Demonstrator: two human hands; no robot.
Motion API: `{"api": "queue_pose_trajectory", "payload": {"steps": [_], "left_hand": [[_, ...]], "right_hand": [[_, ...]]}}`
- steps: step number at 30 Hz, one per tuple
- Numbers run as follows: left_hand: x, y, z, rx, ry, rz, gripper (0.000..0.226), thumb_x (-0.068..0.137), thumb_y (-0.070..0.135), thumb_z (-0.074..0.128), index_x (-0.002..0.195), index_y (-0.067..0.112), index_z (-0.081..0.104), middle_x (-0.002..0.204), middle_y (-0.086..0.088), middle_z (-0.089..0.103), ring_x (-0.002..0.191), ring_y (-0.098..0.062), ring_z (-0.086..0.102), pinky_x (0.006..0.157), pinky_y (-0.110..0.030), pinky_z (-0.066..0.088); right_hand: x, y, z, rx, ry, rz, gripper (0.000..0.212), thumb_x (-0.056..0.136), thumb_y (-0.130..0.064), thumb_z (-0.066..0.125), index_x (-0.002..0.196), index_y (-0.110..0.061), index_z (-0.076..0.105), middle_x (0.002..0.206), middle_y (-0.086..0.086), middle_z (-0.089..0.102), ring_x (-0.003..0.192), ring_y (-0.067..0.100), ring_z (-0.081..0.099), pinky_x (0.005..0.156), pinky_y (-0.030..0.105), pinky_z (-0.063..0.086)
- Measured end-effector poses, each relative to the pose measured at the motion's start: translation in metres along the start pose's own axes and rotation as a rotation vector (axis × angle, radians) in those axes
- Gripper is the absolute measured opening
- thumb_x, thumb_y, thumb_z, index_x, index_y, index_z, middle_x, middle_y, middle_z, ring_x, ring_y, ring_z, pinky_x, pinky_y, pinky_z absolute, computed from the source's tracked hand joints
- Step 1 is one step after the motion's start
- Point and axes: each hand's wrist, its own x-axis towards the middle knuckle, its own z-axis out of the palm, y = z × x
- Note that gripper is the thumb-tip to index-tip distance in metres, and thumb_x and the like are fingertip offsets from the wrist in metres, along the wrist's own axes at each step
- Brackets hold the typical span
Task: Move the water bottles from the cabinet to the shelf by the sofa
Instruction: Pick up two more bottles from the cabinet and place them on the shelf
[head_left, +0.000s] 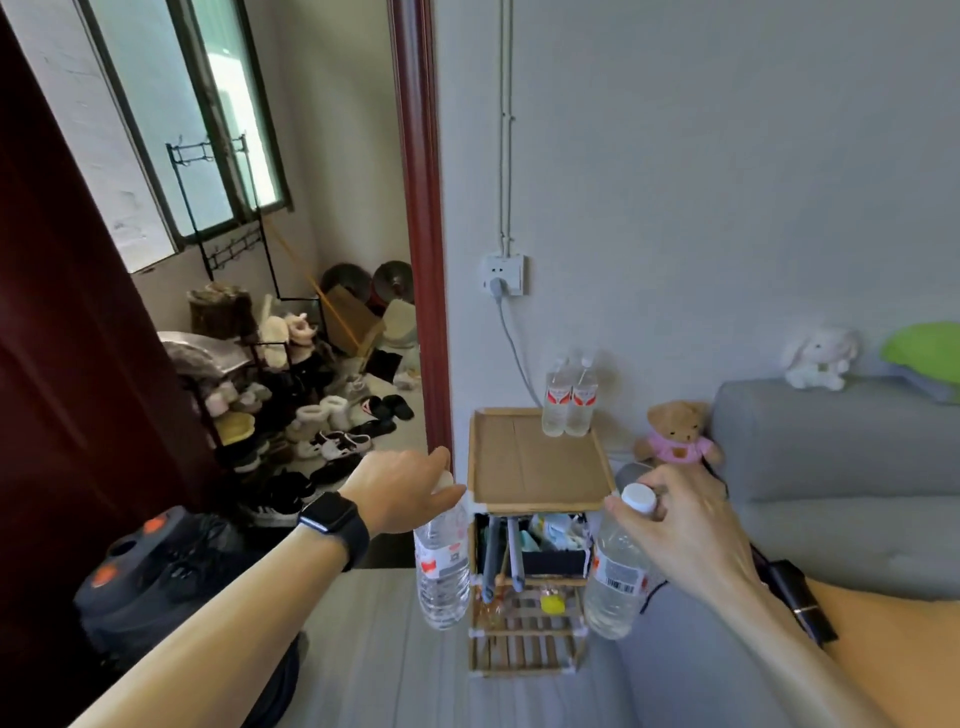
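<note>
My left hand grips a clear water bottle by its white cap, and the bottle hangs just left of the wooden shelf. A second clear bottle hangs from my right hand, which pinches its neck under the white cap at the shelf's front right corner. Two more water bottles with red labels stand side by side at the back right of the shelf's top tray. Both held bottles hang below the level of the tray.
The grey sofa is right of the shelf, with a brown teddy bear between them. A wall socket with a cable is above the shelf. The shelf's lower tiers hold several items. A shoe rack lies through the doorway at left.
</note>
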Motion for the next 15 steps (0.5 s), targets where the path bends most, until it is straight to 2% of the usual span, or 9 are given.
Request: {"api": "queue_pose_trajectory", "payload": {"steps": [4,7,9,13,15], "left_hand": [[0.069,-0.023,0.017,-0.089,-0.027,0.009,0.039,0.095,0.060,0.035,0.101,0.024,0.048,0.088,0.004,0.064,0.076,-0.019,0.062,0.072,-0.038,0.053],[0.122,-0.039,0.032,-0.136,-0.035,0.011,0.036,0.095,0.058,0.036,0.097,0.023,0.043,0.084,0.003,0.062,0.074,-0.020,0.061,0.067,-0.037,0.052],[0.153,-0.048,0.043,-0.150,-0.042,0.008,0.038,0.095,0.058,0.036,0.098,0.021,0.041,0.081,0.001,0.060,0.073,-0.023,0.061,0.069,-0.039,0.053],[0.211,-0.053,0.058,-0.149,-0.056,-0.008,0.050,0.096,0.058,0.035,0.123,0.016,0.040,0.076,0.002,0.056,0.069,-0.023,0.055,0.064,-0.036,0.048],[0.241,-0.053,0.066,-0.165,-0.079,0.001,0.054,0.095,0.059,0.035,0.127,0.016,0.040,0.081,0.000,0.059,0.073,-0.024,0.059,0.066,-0.036,0.049]], "right_hand": [[0.057,0.003,0.034,0.013,-0.032,0.100,0.032,0.076,-0.053,0.074,0.085,-0.029,0.055,0.075,-0.017,0.062,0.078,0.015,0.063,0.067,0.034,0.050],[0.100,0.008,0.062,0.037,-0.041,0.160,0.034,0.076,-0.056,0.073,0.084,-0.030,0.054,0.072,-0.015,0.066,0.078,0.016,0.064,0.070,0.037,0.051],[0.127,0.011,0.079,0.057,-0.053,0.194,0.035,0.076,-0.057,0.074,0.085,-0.030,0.053,0.072,-0.014,0.066,0.079,0.017,0.063,0.068,0.037,0.049],[0.173,0.011,0.107,0.092,-0.058,0.246,0.032,0.076,-0.052,0.076,0.087,-0.031,0.054,0.079,-0.016,0.066,0.083,0.015,0.062,0.066,0.033,0.043],[0.200,0.014,0.121,0.065,-0.065,0.242,0.033,0.076,-0.055,0.073,0.088,-0.033,0.053,0.080,-0.017,0.065,0.084,0.014,0.061,0.068,0.033,0.043]]}}
